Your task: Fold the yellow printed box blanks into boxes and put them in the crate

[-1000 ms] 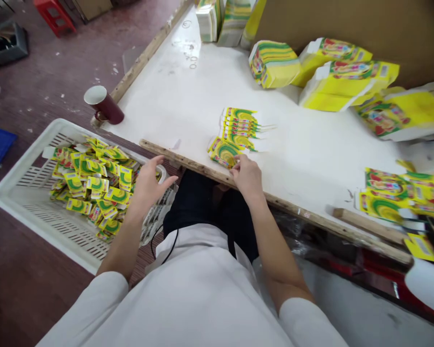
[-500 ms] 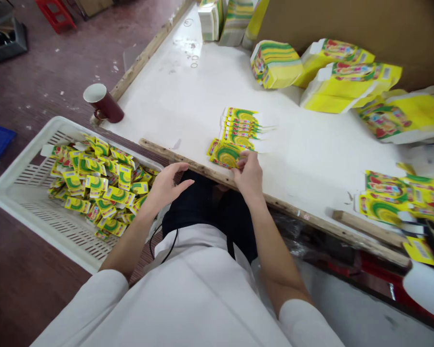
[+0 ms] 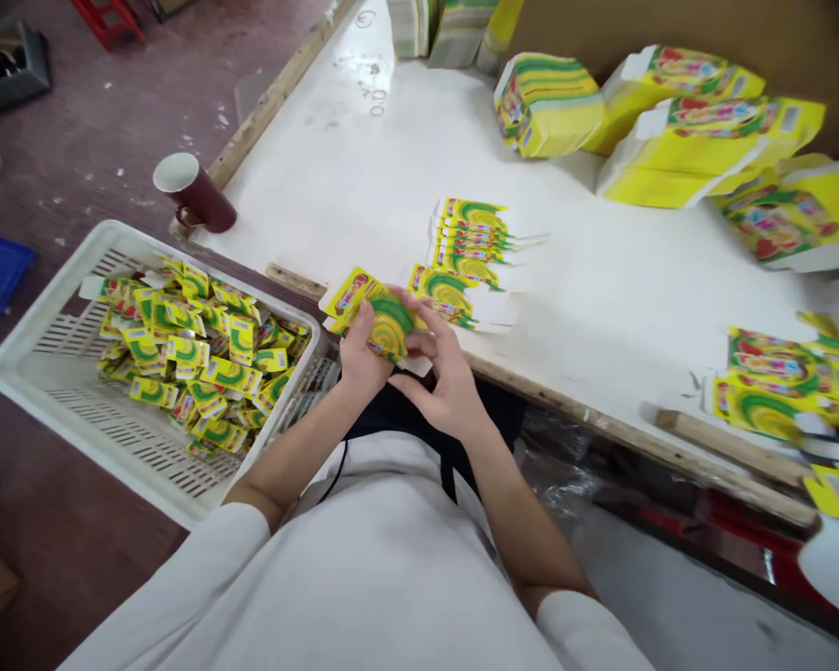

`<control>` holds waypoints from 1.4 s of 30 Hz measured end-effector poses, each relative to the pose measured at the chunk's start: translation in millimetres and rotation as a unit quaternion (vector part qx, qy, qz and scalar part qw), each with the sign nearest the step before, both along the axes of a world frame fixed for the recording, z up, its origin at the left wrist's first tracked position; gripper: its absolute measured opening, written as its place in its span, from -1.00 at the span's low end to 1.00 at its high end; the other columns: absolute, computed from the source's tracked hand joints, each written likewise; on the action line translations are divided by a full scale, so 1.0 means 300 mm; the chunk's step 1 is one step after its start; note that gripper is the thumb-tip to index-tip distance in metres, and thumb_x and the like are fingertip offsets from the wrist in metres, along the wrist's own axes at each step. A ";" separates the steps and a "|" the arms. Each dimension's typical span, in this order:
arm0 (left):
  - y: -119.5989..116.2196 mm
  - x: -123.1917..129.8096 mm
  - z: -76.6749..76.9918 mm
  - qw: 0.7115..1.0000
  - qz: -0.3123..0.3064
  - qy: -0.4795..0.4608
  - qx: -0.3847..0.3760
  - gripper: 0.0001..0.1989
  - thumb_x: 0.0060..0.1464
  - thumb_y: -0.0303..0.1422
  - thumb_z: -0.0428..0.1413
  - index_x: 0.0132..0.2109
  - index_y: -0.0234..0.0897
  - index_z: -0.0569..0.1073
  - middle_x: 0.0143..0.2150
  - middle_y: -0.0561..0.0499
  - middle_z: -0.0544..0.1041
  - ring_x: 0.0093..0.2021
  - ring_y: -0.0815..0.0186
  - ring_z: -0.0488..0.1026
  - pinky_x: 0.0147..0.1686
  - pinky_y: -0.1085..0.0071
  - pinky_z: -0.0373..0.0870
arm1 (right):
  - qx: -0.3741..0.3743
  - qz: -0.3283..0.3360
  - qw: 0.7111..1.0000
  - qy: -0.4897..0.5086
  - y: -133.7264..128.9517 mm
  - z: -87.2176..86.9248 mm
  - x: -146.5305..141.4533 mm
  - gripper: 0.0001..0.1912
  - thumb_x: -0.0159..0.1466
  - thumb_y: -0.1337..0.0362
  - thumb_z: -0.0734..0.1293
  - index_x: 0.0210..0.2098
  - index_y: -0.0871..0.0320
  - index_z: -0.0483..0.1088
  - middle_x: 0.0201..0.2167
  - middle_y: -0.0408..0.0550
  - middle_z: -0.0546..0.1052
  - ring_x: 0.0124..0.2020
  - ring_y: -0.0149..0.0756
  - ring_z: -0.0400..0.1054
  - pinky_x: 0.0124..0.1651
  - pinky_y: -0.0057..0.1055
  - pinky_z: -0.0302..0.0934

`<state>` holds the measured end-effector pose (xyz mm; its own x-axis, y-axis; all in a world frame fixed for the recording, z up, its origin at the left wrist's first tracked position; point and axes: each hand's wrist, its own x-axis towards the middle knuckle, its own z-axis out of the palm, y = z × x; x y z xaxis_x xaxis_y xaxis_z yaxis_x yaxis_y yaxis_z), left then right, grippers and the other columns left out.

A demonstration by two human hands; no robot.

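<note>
A flat yellow-green printed carton is held over the table's front edge. My left hand grips it at its left part, thumb on top. My right hand is at the carton's right side, fingers curved with the thumb apart; whether the fingertips grip the carton is unclear. Just behind, a fanned row of flat cartons lies on the white table. To the left, a white crate stands below table height with many small folded boxes in it.
A maroon mug stands at the table's left corner. Bundled carton stacks line the back right. More flat cartons lie at the right beside a wooden strip. A wooden rail runs along the front edge.
My right hand has moved left from the row of cartons. A carton is now off the table in front of me, and my left hand has closed on it.
</note>
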<state>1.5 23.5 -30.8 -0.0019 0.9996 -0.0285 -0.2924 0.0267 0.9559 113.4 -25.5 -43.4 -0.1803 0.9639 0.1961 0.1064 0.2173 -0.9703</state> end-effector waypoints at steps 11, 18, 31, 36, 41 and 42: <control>-0.046 -0.024 -0.062 0.997 -0.038 0.063 0.030 -0.33 -0.02 0.29 0.10 -0.03 -0.15 0.37 -0.13 -0.03 0.52 -0.06 0.25 0.51 -0.04 0.30 0.47 | -0.066 -0.071 0.989 0.109 0.019 -0.036 0.013 -0.46 0.13 0.07 0.51 0.05 0.01 0.37 -0.33 -0.19 0.54 -0.30 -0.31 0.47 -0.18 -0.33 0.41; -0.018 -0.110 -0.025 0.995 -0.020 0.090 0.047 -0.68 0.09 -0.04 0.25 -0.23 -0.21 0.49 -0.30 0.05 0.60 -0.24 0.29 0.56 -0.13 0.31 0.50 | 0.025 -0.174 0.984 -0.037 0.027 0.002 0.082 -0.92 0.24 0.22 0.41 -0.28 0.01 0.58 -0.39 -0.16 0.62 -0.37 -0.22 0.49 -0.25 -0.23 0.43; -0.013 -0.147 0.112 0.837 -0.245 0.473 0.127 -0.27 -0.05 -0.27 0.33 0.24 -0.27 0.24 0.07 -0.15 0.54 0.09 0.05 0.53 0.06 0.18 0.47 | 0.181 -0.219 0.938 -0.197 0.002 0.077 0.102 -0.46 0.30 0.10 0.39 0.26 -0.26 0.31 0.32 -0.12 0.34 0.39 0.09 0.11 0.44 0.18 -0.06; -0.049 -0.103 0.040 0.830 -0.232 0.461 0.213 -0.28 -0.04 -0.40 0.25 0.25 -0.20 0.18 0.18 -0.15 0.46 0.19 0.08 0.46 0.15 0.20 0.41 | -0.052 -0.078 0.995 0.028 0.024 0.038 0.089 -0.37 0.34 -0.04 0.29 0.34 0.01 0.23 0.34 0.04 0.34 0.38 0.02 0.19 0.39 0.08 0.15; -0.066 -0.104 0.025 0.799 -0.224 0.473 0.296 -0.27 -0.02 -0.46 0.20 0.28 -0.18 0.13 0.18 -0.19 0.42 0.19 0.05 0.43 0.10 0.20 0.43 | -0.161 0.009 0.976 0.148 0.035 -0.010 0.068 -0.40 0.28 -0.13 0.35 0.22 0.00 0.37 0.25 0.01 0.45 0.30 -0.07 0.31 0.34 -0.06 0.25; -0.067 -0.109 0.024 0.798 -0.216 0.476 0.298 -0.30 -0.02 -0.45 0.20 0.26 -0.18 0.15 0.14 -0.19 0.43 0.15 0.06 0.46 0.06 0.21 0.45 | -0.147 -0.005 0.978 0.146 0.033 -0.017 0.069 -0.34 0.26 -0.16 0.36 0.25 0.00 0.34 0.24 0.03 0.46 0.30 -0.07 0.32 0.34 -0.06 0.24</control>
